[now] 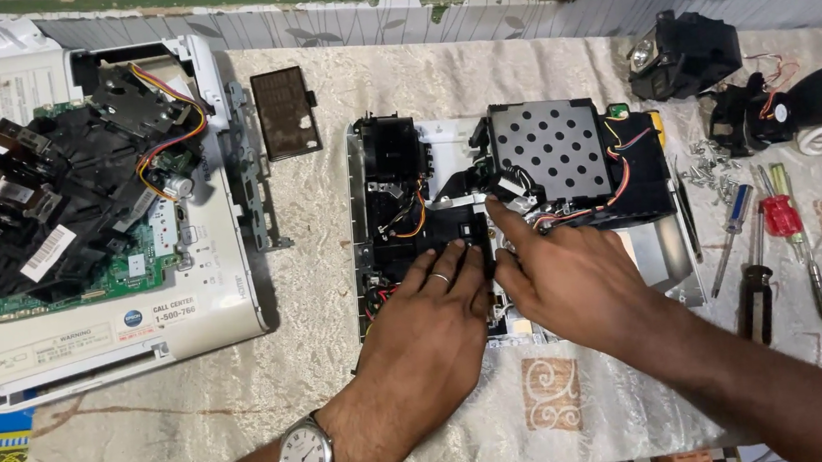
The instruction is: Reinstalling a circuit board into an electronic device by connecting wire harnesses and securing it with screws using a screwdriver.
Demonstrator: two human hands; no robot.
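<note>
Both forearms are bare, with no sleeves showing anywhere along them up to the lower edge of the view. The left hand [431,330] wears a plain silver-coloured ring [439,278] on one of its fingers. On the left wrist sits a round wristwatch [304,459] with a white dial, dark hour marks and thin hands, set in a metal case on a metal band. The right hand [567,281] is bare, its fingers carrying no ring and its wrist no band.
</note>
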